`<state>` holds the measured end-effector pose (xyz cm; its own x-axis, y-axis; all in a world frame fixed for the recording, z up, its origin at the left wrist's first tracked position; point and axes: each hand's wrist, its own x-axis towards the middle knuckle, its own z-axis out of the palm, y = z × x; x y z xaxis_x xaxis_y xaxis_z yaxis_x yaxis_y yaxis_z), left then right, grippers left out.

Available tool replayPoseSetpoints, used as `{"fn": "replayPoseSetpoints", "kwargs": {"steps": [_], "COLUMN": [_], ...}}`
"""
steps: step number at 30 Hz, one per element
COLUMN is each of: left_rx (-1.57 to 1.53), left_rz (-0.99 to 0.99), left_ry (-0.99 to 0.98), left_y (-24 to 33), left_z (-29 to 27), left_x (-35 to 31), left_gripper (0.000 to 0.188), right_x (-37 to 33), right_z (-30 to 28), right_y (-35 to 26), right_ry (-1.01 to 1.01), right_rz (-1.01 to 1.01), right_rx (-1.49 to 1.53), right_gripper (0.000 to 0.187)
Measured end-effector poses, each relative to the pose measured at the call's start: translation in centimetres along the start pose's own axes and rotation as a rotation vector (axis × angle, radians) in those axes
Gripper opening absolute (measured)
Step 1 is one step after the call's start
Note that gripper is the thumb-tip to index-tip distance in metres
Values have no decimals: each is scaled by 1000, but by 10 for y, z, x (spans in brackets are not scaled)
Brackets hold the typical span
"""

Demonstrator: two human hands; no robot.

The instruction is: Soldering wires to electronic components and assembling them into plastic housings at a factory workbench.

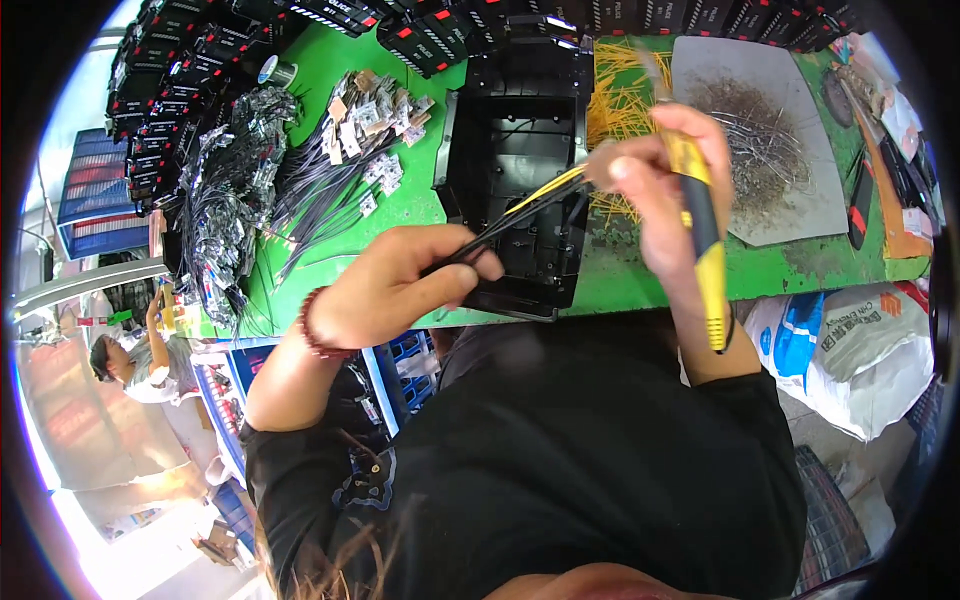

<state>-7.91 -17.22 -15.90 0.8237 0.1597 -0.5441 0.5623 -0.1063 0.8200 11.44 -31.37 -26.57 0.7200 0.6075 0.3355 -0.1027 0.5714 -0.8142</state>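
My left hand [400,270] is closed around a few thin black and yellow wires [530,208] that stretch over an open black plastic housing [452,150]. At their other end, the fingertips of my right hand [665,190] pinch the wires. That same hand also grips a soldering iron [705,240] with a yellow and black handle, its blurred metal tip pointing away from me. The housing lies on the green table [400,195] in front of me, its hollow inside facing up. My fingers hide the wire ends.
Left lie small white boards with black leads [365,115], a tangled bundle of wired parts [220,220] and a solder spool [278,72]. Yellow wires [615,90] and a grey board [700,60] with scraps lie right. Black housings [430,45] line the back. Another person [145,365] is far left.
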Motion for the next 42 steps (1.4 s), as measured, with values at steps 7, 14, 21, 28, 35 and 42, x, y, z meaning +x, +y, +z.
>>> {"fn": "replayPoseSetpoints", "kwargs": {"steps": [7, 14, 21, 28, 35, 42], "left_rx": [1223, 1070, 996, 290, 369, 891], "left_rz": [929, 888, 41, -11, 105, -202], "left_ry": [749, 462, 707, 402, 699, 1280], "left_y": [33, -24, -12, -50, -64, -225], "left_z": [-28, -27, -31, -19, -61, -35], "left_x": [36, 95, 39, 56, -54, -354], "left_gripper": [25, 30, 56, 54, 40, 25], "right_x": [0, -31, -44, -35, -46, -62], "right_z": [-36, -74, -14, 4, -9, 8], "right_y": [1, -8, -38, -49, -22, 28], "right_ry": [147, 257, -340, -851, -87, -563], "right_rz": [-288, -379, -432, -352, -517, -206], "right_rx": [-234, -544, -779, -846, -551, -579], "right_gripper": [51, 50, 24, 23, 28, 22]}}
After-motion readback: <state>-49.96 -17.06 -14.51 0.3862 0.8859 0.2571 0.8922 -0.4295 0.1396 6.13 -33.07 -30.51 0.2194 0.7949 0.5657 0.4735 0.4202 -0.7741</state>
